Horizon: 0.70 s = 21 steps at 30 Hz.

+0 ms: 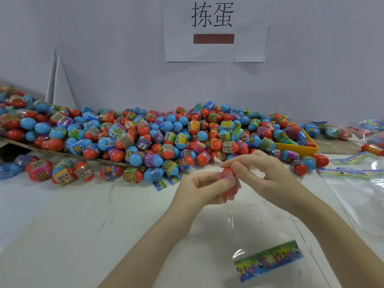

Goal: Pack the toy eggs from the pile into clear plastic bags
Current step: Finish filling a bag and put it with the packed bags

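At frame centre, the left hand [204, 187] and the right hand [260, 173] both pinch one red toy egg [229, 183] at the mouth of a clear plastic bag [253, 229], which trails toward the lower right, ending in a coloured printed strip. The egg pile [166, 132] spans the middle of the frame against the wall, on the white table [62, 215]; a yellow tray [307, 144] sits at its right edge.

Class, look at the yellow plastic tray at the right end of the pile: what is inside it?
Red-and-blue toy eggs with printed wrappers fill the yellow plastic tray, spilling over from the pile. Its floor and left end are covered by eggs, so anything beneath them cannot be seen.
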{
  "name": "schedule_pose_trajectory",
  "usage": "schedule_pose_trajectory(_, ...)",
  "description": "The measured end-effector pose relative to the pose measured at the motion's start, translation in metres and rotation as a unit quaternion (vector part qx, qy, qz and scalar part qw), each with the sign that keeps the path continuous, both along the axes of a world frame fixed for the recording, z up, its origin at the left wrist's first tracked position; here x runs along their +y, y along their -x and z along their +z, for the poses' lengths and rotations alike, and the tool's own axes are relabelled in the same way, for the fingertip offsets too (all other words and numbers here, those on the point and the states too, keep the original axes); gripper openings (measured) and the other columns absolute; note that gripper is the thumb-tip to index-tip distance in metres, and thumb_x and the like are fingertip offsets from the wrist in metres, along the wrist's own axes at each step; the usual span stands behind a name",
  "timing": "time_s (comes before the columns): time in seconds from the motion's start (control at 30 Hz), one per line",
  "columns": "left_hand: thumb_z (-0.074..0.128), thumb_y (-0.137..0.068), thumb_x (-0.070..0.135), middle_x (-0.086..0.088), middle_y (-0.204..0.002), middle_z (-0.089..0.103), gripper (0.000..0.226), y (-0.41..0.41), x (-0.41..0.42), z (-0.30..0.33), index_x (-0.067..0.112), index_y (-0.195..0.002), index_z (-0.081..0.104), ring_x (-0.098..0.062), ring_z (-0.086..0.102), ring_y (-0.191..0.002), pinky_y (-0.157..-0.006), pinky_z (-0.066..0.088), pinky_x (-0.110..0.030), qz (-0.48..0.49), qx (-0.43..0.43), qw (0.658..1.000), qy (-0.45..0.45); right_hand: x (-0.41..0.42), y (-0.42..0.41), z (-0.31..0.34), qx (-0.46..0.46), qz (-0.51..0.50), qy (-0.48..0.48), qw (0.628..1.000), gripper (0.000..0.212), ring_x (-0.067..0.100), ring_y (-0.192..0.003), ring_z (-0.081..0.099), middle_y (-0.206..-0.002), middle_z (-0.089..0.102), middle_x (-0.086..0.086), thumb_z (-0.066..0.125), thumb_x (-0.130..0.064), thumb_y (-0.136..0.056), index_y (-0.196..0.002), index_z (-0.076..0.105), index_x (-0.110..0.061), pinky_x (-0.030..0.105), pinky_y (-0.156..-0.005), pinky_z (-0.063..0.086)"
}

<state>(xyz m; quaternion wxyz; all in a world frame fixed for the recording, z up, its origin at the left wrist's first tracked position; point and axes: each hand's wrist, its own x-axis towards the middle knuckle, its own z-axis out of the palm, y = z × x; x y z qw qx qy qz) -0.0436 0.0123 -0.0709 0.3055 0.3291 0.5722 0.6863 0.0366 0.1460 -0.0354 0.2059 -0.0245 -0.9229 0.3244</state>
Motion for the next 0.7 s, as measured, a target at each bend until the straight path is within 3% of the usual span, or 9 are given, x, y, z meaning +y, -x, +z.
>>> schedule_pose_trajectory(0.13,0.068,-0.06,0.038,-0.002,-0.068,0.069,0.025,0.005,0.0,-0.002,0.019,-0.073,0.076,-0.01,0.065,-0.064,-0.062,0.052,-0.017,0.011,-0.058,0.998,-0.014,0.003,-0.001,0.0,-0.018,-0.006,0.025,1.0,0.041,-0.011,-0.099,0.045,-0.086,0.058,-0.04,0.054,-0.067,-0.054,-0.091,0.052,-0.051,0.014,-0.082,0.031)
schedule_pose_trajectory(0.23,0.067,-0.062,0.037,-0.002,-0.071,0.068,0.025,0.006,0.002,-0.004,0.017,-0.077,0.074,-0.011,0.066,-0.067,-0.063,0.053,-0.02,-0.005,-0.085,0.996,-0.009,0.004,-0.001,-0.001,-0.013,-0.014,0.023,1.0,0.041,0.002,-0.096,0.05,-0.083,0.063,-0.031,0.058,-0.064,-0.05,-0.086,0.058,-0.044,0.024,-0.082,0.037)
schedule_pose_trajectory(0.37,0.063,-0.069,0.036,0.001,-0.076,0.07,0.032,0.006,0.004,-0.008,0.014,-0.091,0.069,-0.012,0.068,-0.073,-0.068,0.056,-0.024,-0.032,-0.1,0.994,-0.012,0.002,0.001,-0.005,-0.007,-0.034,-0.009,0.999,0.036,0.002,-0.096,0.04,-0.092,0.055,-0.022,0.054,-0.066,-0.048,-0.08,0.054,-0.049,0.033,-0.088,0.034)
schedule_pose_trajectory(0.43,0.062,-0.071,0.035,0.004,-0.079,0.07,0.032,0.006,0.004,-0.009,0.015,-0.096,0.069,-0.01,0.067,-0.072,-0.067,0.055,-0.024,-0.041,-0.113,0.993,-0.02,0.001,0.001,-0.006,-0.018,-0.031,-0.03,0.999,0.035,0.004,-0.096,0.036,-0.096,0.05,-0.02,0.054,-0.066,-0.048,-0.078,0.052,-0.05,0.032,-0.089,0.027)
schedule_pose_trajectory(0.57,0.061,-0.073,0.032,0.006,-0.078,0.07,0.033,0.006,0.005,-0.012,0.015,-0.101,0.068,-0.009,0.065,-0.069,-0.066,0.055,-0.024,-0.041,-0.101,0.994,-0.022,0.001,0.002,-0.009,-0.038,-0.029,-0.093,0.994,0.031,0.002,-0.097,0.028,-0.095,0.043,-0.025,0.045,-0.073,-0.049,-0.073,0.049,-0.055,0.023,-0.076,0.015)
schedule_pose_trajectory(0.7,0.06,-0.073,0.031,0.002,-0.081,0.071,0.028,0.005,0.007,-0.015,0.013,-0.094,0.068,-0.009,0.066,-0.071,-0.072,0.055,-0.028,-0.021,-0.101,0.994,-0.026,0.001,0.004,-0.013,-0.094,0.009,-0.111,0.989,0.024,0.002,-0.105,0.027,-0.102,0.038,-0.029,0.042,-0.072,-0.054,-0.067,0.051,-0.054,0.025,-0.084,0.014)
